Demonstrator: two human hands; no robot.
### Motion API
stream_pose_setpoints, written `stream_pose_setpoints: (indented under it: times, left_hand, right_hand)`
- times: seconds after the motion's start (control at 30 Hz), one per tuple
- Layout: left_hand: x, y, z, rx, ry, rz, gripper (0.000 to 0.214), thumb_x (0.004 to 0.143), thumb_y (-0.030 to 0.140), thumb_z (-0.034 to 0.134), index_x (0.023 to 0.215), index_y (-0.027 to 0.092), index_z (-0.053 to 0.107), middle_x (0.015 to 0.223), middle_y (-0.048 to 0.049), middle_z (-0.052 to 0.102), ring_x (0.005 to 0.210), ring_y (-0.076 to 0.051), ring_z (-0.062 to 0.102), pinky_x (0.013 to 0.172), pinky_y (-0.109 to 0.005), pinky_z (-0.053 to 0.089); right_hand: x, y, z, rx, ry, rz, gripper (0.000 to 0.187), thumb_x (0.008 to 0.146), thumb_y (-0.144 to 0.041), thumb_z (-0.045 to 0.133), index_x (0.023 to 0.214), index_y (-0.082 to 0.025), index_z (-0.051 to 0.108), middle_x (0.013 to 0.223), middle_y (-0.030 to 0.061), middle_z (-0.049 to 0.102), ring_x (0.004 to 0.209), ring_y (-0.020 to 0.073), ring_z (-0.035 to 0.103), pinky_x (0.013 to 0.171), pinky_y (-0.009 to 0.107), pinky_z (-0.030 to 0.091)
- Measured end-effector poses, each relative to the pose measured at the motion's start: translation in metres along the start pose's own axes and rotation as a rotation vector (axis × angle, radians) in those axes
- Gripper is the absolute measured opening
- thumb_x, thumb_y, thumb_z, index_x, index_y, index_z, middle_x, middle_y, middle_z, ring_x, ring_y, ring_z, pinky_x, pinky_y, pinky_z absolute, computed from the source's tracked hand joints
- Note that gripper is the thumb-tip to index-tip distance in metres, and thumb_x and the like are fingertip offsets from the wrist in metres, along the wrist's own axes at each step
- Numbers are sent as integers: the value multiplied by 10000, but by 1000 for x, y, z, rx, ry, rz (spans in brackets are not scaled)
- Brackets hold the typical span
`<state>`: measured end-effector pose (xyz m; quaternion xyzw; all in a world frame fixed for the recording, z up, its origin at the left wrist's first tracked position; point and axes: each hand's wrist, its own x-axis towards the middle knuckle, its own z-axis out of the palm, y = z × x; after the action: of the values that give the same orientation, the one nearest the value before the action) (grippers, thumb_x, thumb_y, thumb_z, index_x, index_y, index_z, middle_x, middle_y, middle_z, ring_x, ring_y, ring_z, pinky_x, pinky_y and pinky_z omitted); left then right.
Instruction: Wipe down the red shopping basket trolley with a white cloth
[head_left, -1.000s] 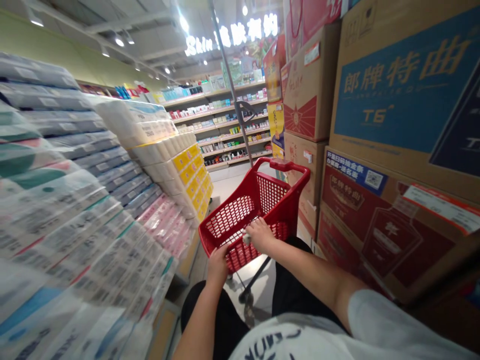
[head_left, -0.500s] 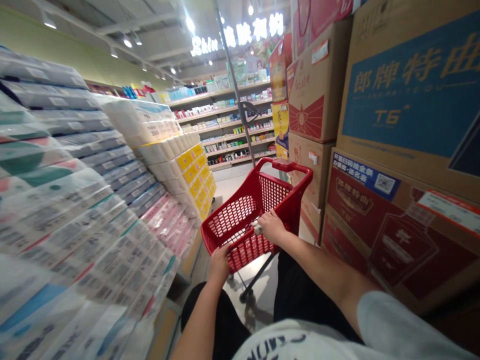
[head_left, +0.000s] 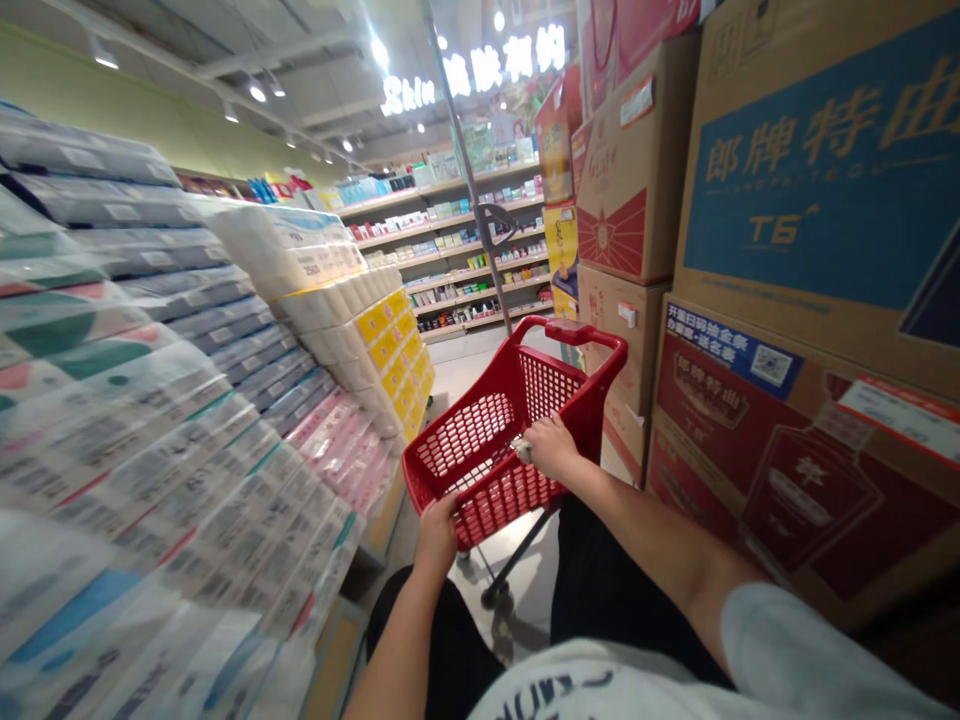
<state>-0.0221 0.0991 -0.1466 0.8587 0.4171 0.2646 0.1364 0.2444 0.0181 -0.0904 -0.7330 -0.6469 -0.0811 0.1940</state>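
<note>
A red plastic shopping cart (head_left: 491,430) stands in a narrow aisle ahead of me, its basket tilted and seemingly without goods. My left hand (head_left: 437,530) is wrapped round the cart's near rim at the lower left. My right hand (head_left: 551,447) is closed on the near rim further right, next to a small whitish part that shows beside its fingers. Both forearms reach forward from my white shirt and dark trousers.
Stacked packs of tissue and toilet paper (head_left: 172,400) line the left side. Tall stacks of cardboard liquor boxes (head_left: 787,250) crowd the right, close to the cart. A slanted metal pole (head_left: 465,170) and stocked shelves (head_left: 457,250) stand at the aisle's far end.
The cart and both hands have shifted slightly forward and to the right along the aisle. Both grips stay the same.
</note>
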Motion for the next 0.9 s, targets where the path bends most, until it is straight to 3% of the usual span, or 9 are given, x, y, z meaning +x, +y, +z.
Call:
stream_pose_setpoints:
  times: [0.1, 0.23, 0.43, 0.57, 0.73, 0.9]
  left_hand:
    - [0, 4, 2, 71, 17, -32, 396, 795, 98, 401, 1081, 183, 662, 1017, -73, 693, 948, -205, 610, 889, -353, 458]
    - [-1, 24, 6, 182, 25, -68, 370, 825, 124, 411, 1111, 183, 638, 1063, -82, 683, 991, -221, 600, 919, -372, 425]
    - [-3, 53, 19, 258, 59, 0, 369, 905, 260, 431, 1257, 226, 538, 1251, -86, 602, 1142, -230, 525, 1010, -429, 316]
    - [-1, 51, 20, 248, 8, 4, 339, 897, 263, 458, 1217, 211, 556, 1234, -93, 607, 1155, -232, 520, 987, -416, 328]
    - [-2, 48, 21, 235, 11, 0, 360, 874, 230, 479, 1229, 210, 538, 1239, -91, 596, 1168, -226, 504, 999, -407, 312]
    - [-7, 49, 25, 231, 35, 10, 406, 852, 190, 475, 1255, 213, 516, 1270, -92, 575, 1197, -232, 471, 1029, -424, 275]
  right_hand:
    - [0, 8, -1, 2, 43, 42, 242, 875, -333, 483, 895, -170, 662, 959, 81, 644, 1001, 227, 501, 1099, 401, 134]
    - [-1, -10, 12, 20, 78, 90, 255, 871, -357, 494, 876, -166, 663, 940, 83, 635, 985, 236, 501, 1097, 397, 157]
    - [-10, -34, 27, 26, 67, -40, 178, 875, -275, 494, 895, -178, 641, 940, 67, 632, 950, 219, 502, 1068, 382, 199]
    - [-9, -13, 13, -20, 33, -101, 170, 855, -191, 479, 904, -178, 641, 943, 65, 633, 963, 221, 496, 1069, 406, 177]
    - [-5, 17, -4, -31, 85, 18, 191, 874, -239, 466, 889, -186, 649, 968, 75, 633, 1037, 237, 460, 1090, 425, 135]
    - [-12, -1, 10, -17, 96, -4, 166, 863, -208, 475, 916, -187, 631, 982, 70, 626, 1067, 232, 440, 1110, 424, 107]
